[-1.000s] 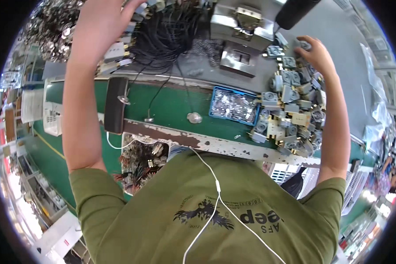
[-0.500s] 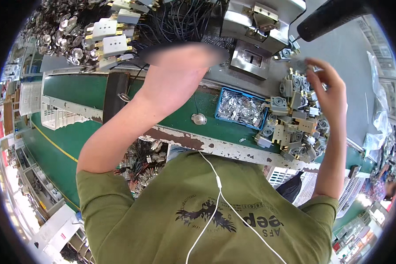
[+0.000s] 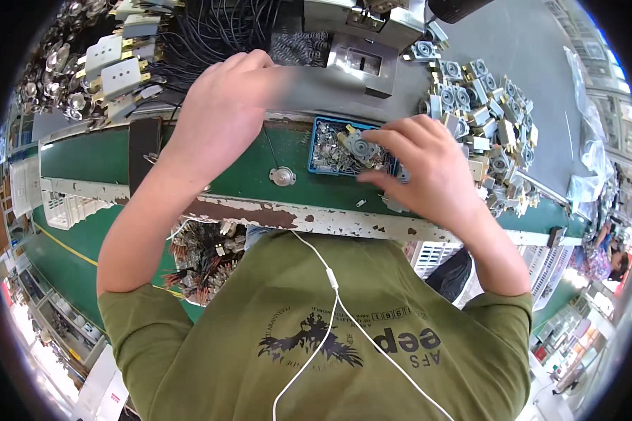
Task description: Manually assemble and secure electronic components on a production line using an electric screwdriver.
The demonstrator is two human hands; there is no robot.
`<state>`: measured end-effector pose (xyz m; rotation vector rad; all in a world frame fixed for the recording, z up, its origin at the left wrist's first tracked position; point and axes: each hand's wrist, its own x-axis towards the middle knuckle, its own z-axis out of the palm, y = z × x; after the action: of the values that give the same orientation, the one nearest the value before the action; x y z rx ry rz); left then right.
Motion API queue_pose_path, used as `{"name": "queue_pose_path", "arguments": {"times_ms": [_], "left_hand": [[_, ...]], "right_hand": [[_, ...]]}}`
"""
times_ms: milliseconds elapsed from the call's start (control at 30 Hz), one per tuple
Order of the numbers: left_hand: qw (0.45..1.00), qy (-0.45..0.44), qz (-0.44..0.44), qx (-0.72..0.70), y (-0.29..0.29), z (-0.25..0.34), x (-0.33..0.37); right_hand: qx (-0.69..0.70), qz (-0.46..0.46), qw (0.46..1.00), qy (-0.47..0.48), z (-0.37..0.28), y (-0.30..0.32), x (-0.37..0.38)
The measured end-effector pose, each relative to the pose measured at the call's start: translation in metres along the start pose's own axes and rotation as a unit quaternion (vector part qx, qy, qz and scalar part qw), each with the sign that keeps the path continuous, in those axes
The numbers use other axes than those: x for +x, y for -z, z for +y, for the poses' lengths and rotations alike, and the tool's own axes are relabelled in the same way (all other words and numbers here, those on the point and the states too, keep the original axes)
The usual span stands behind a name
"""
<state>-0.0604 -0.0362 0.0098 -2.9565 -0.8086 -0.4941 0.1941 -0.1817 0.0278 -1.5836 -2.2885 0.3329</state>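
My right hand (image 3: 428,165) is closed, its fingertips pinching a small grey square switch housing (image 3: 361,145) with a round centre and brass terminals. It holds the housing over a blue tray (image 3: 313,170) of small shiny metal pieces. My left hand (image 3: 221,95) is raised beside a bundle of black wires (image 3: 221,31). A blurred patch covers its fingertips, so whether it holds anything is hidden. Just behind both hands stands a metal press (image 3: 365,28) with a slotted steel block (image 3: 365,63) at its front.
Many similar housings (image 3: 498,130) lie heaped at the right. Cream plug-like blocks (image 3: 121,78) and shiny round caps (image 3: 31,91) pile up at the far left. A round metal disc (image 3: 282,176) sits on the green surface (image 3: 246,179). Chipped white edging (image 3: 316,221) runs along the bench front.
My right hand has come left from the heap of housings to above the blue tray, now with a housing in its fingers. My left hand remains near the wires. The whole view has shifted.
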Motion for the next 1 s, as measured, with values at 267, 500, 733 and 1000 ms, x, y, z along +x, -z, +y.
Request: {"name": "queue_pose_path", "arguments": {"times_ms": [267,500,733,1000], "left_hand": [[0.994,0.047,-0.045,-0.084,0.017,-0.001,0.0],[0.986,0.062,-0.02,-0.155,0.019,-0.006,-0.006],[0.972,0.097,0.01,-0.215,0.032,-0.009,-0.01],[0.953,0.152,0.028,-0.26,0.038,-0.012,-0.015]], "right_hand": [[-0.004,0.028,1.0,-0.013,-0.009,-0.017,0.006],[0.028,0.141,0.989,0.016,0.022,0.006,0.054],[-0.03,0.097,0.994,0.03,0.046,-0.008,0.068],[-0.014,0.062,0.998,0.015,0.049,-0.007,0.071]]}}
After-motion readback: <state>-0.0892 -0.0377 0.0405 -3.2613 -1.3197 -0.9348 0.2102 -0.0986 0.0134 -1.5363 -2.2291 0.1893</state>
